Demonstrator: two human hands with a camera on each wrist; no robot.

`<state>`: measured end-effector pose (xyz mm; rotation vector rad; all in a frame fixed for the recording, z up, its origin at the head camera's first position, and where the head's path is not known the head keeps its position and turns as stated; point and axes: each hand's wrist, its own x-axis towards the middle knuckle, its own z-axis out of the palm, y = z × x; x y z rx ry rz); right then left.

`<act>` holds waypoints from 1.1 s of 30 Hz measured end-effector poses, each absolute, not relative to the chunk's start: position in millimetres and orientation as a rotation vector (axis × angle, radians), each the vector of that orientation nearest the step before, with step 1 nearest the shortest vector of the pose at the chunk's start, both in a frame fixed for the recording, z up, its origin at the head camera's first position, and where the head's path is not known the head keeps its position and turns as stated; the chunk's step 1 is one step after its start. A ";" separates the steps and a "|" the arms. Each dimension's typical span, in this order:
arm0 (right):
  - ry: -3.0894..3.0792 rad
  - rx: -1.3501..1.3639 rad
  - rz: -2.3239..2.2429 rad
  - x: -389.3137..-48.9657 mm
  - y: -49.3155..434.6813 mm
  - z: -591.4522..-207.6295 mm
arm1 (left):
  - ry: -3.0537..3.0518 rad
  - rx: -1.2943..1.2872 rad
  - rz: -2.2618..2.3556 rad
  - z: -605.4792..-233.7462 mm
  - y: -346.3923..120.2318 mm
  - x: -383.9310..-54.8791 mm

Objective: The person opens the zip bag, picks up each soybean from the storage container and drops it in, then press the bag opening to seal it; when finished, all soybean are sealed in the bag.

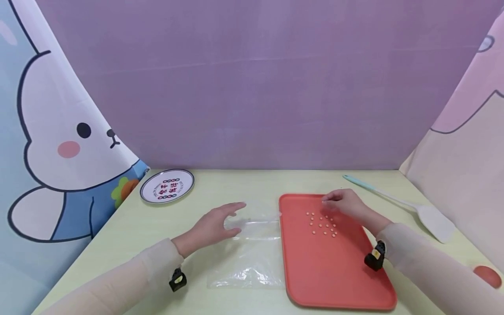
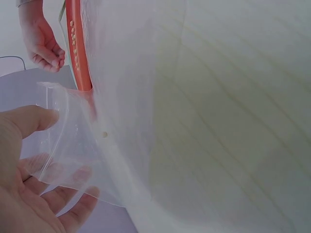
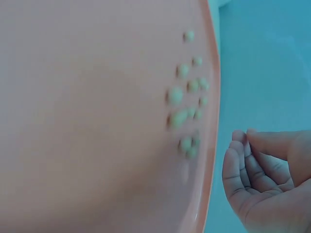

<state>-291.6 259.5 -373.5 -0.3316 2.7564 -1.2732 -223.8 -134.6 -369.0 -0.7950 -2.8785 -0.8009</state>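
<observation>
A clear plastic zip bag (image 1: 252, 258) lies flat, its mouth end raised beside my left hand (image 1: 210, 227). In the left wrist view, my thumb stands at the front of the bag mouth (image 2: 63, 121) while spread fingers show through the film behind it. One small round bean (image 2: 104, 134) shows through the plastic. My right hand (image 1: 342, 203) is over the back of the red tray (image 1: 334, 275), thumb and index fingertips together (image 3: 249, 133); I cannot tell whether a bean sits between them. Several pale beans (image 1: 320, 225) lie scattered on the tray.
A white plate (image 1: 167, 187) with red lettering stands at the back left. Right of the tray lies a spatula (image 1: 433, 222) with a pale blue handle end. A red round object (image 1: 487, 276) is at the right edge. A purple cloth (image 1: 252, 87) hangs behind the table.
</observation>
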 end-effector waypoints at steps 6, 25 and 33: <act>2.632 -0.365 -1.439 -286.6 234.0 -364.7 | -2.886 -0.795 -0.794 -369.4 -134.6 -223.8; 2.418 -0.502 -1.568 -269.0 138.4 -336.1 | -2.892 -0.821 -0.796 -368.1 -135.5 -225.6; 2.401 -0.661 -1.502 -265.4 107.3 -332.9 | -2.878 -0.835 -0.810 -365.7 -134.0 -225.4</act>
